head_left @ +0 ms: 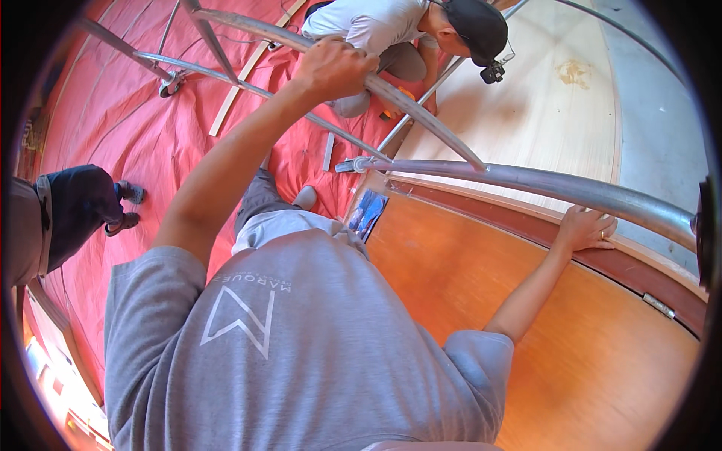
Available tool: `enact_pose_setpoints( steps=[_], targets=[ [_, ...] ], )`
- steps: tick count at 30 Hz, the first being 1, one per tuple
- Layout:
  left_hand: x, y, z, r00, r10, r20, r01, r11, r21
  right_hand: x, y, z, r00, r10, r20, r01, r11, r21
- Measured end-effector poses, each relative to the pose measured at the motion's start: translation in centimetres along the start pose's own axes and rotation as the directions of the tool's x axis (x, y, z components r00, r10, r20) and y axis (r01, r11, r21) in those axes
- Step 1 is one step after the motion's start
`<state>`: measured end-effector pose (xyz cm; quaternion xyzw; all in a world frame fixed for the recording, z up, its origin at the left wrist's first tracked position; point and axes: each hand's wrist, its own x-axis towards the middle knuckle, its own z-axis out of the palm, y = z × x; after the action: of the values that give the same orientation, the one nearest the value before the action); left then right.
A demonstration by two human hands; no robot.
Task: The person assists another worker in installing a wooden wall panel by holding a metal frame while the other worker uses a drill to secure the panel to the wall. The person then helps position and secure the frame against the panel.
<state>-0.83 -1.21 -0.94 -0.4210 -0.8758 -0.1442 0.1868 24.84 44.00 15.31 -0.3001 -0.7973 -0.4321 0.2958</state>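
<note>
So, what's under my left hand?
A silver metal tube: your left hand is wrapped around it, and the tube shows on both sides. The stretch inside the grip is covered, so that part can't be seen.

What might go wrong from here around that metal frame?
The metal frame has a caster, so it might roll and bump the co-worker crouching close by. The right hand rests on the brown wooden rail near the frame; it could be pinched if either shifts. The wrinkled red sheet might catch a foot.
</note>
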Motion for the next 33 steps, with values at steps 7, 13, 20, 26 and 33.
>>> enact_pose_setpoints(
  steps=[7,13,20,26,33],
  targets=[
    [0.12,0.37,0.00,1.000,-0.026,0.006,0.026,1.000,0.011,0.05,-0.04,0.07,1.000,-0.026,0.005,0.026,1.000,-0.006],
    [0.17,0.23,0.15,1.000,-0.026,0.009,0.026,0.999,0.031,-0.02,0.10,0.11,0.999,-0.028,0.017,0.028,1.000,-0.003],
    [0.15,0.43,-0.17,0.999,-0.030,0.017,0.029,0.999,0.033,-0.07,-0.01,-0.06,1.000,-0.026,0.018,0.026,1.000,0.000],
    [0.08,0.28,-0.09,0.999,0.004,-0.032,-0.004,1.000,0.000,-0.09,-0.03,0.01,1.000,-0.023,0.021,0.022,1.000,0.011],
    [0.09,0.11,0.11,0.999,0.014,-0.033,-0.015,1.000,-0.020,-0.06,0.11,0.06,0.999,-0.026,0.035,0.026,1.000,0.002]
  ],
)
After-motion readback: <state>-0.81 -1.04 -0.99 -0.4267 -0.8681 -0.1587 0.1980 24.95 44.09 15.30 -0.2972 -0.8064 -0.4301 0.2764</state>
